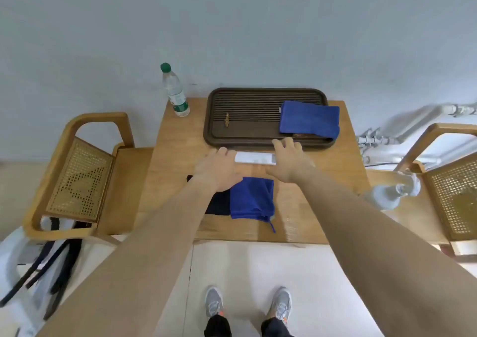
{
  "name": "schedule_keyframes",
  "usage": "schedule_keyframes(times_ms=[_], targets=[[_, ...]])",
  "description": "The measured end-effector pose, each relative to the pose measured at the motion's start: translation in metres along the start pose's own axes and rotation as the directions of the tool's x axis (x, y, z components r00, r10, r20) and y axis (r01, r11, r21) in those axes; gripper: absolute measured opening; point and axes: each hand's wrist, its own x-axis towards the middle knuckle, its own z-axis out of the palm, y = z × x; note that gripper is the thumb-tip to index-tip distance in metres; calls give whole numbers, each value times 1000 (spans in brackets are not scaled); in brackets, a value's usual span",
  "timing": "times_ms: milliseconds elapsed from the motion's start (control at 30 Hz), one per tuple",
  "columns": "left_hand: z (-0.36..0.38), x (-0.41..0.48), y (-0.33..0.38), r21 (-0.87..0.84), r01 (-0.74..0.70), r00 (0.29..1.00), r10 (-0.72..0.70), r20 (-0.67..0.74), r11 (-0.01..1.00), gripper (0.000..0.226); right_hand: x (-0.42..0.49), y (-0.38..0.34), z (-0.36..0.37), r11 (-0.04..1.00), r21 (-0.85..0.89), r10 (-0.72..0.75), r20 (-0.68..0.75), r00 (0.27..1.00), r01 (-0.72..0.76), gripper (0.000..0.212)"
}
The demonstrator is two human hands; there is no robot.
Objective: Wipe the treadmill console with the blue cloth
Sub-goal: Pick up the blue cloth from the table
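Both hands hover spread and empty mid-frame: left hand (219, 168) beside, right hand (289, 161) over, a white oblong remote (254, 158). The folded blue terry cloth (251, 198) lies just below on the wooden worktop (178, 140); pinch a thick fold so it lifts whole. No treadmill console shows.

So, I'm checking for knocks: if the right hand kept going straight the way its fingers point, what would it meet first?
Probably the near rim of the dark tray: the right hand sits over the white remote's end, fingers aimed at the tray. Height above the table is unclear.
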Motion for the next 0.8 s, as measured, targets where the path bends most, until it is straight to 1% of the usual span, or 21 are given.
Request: schedule_keyframes(times_ms=[33,67,133,167,233,300,367,467,500,567,633,667,767,800], targets=[[12,-2,4,47,-14,999,12,48,999,64,-1,2,12,999,7,33,47,998,-33,75],[28,1,6,72,-39,998,34,61,997,60,1,6,26,999,24,44,64,997,-46,72],[68,-1,11,131,-84,993,72,92,988,52,-1,16,60,998,19,53,144,988,-56,68],[85,-1,15,148,-104,990,89,107,984,50,-1,21,76,997,51,53,174,983,-63,65],[115,0,19,135,-134,987,119,109,982,45,-3,30,103,989,136,36,209,977,-65,53],[135,0,22,111,-134,985,120,124,985,40,-6,35,126,983,180,4,239,971,-49,43],[152,1,22,59,-131,983,122,136,990,33,-8,38,148,974,221,-11,260,966,-49,41],[167,6,17,-14,-112,991,113,74,994,23,-9,42,169,972,230,9,199,980,-55,40],[169,8,15,-28,-112,992,113,53,993,19,-8,43,173,970,236,15,166,986,-54,35],[170,11,13,-46,-95,995,97,40,994,10,-7,43,178,963,265,21,108,994,-49,18],[170,12,11,-72,-80,996,83,30,994,9,-7,43,179,958,285,17,75,997,-37,5],[169,10,11,-85,-74,997,77,31,994,9,-8,42,178,953,301,14,63,998,-33,5],[169,5,13,-163,-64,997,71,37,985,31,-14,39,172,924,383,11,10,1000,-14,4],[168,3,14,-179,-68,996,76,37,982,35,-17,37,168,913,408,7,2,1000,-7,4]])
